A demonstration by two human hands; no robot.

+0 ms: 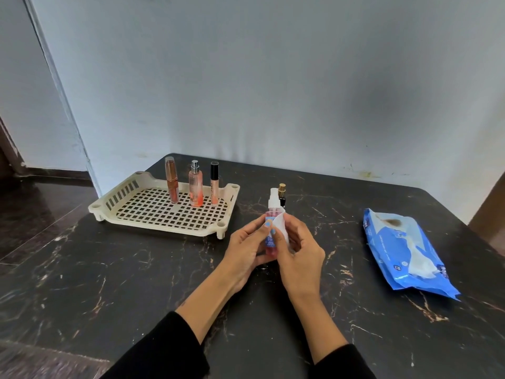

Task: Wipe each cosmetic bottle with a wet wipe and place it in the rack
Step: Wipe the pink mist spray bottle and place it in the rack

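A pink spray bottle with a white pump top and a blue label stands upright between my hands above the table's middle. My left hand grips its body. My right hand holds a white wet wipe pressed against the bottle's right side. The beige plastic rack lies at the left; three bottles stand along its back: a copper tube, a peach perfume bottle and a black-capped tube. A small dark bottle with a gold cap stands on the table just behind the pink one.
A blue pack of wet wipes lies at the right, a wipe sticking out of its opening. The black marble table meets the white wall behind; its left edge drops to a dark floor.
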